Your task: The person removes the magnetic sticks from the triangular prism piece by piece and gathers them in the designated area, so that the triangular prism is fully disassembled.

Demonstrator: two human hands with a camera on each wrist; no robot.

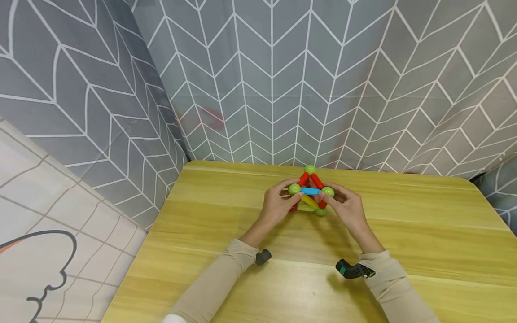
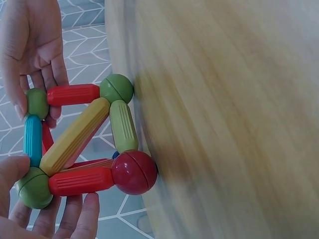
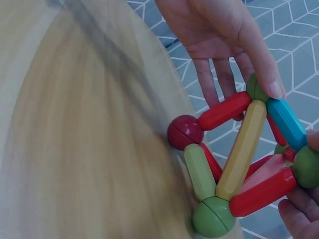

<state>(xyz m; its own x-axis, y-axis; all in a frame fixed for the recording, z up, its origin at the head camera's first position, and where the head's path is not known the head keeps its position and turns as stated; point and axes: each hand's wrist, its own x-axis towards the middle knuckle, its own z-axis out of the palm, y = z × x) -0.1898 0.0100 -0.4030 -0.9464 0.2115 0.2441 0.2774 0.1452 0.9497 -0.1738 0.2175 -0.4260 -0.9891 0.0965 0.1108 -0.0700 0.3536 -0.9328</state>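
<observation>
A frame of magnetic rods and balls (image 1: 309, 191) is held between both hands over the table. Its front top edge is a blue rod (image 2: 33, 141) joining two green balls. A yellow rod (image 3: 242, 149) slants across the front face between red rods. At the bottom, a light green rod (image 2: 123, 125) links a red ball (image 2: 134, 172) and a green ball (image 3: 214, 217). My left hand (image 1: 278, 204) pinches the left upper corner, thumb on the blue rod's end and fingers behind. My right hand (image 1: 348, 208) grips the opposite corner at another green ball (image 1: 327, 191).
The wooden table (image 1: 226, 206) extends around the hands. Behind it hangs a grey curtain (image 1: 291, 80) with white lines, and a white patterned cloth (image 1: 72, 215) is at the left. Each wrist wears a black camera strap (image 1: 355, 270).
</observation>
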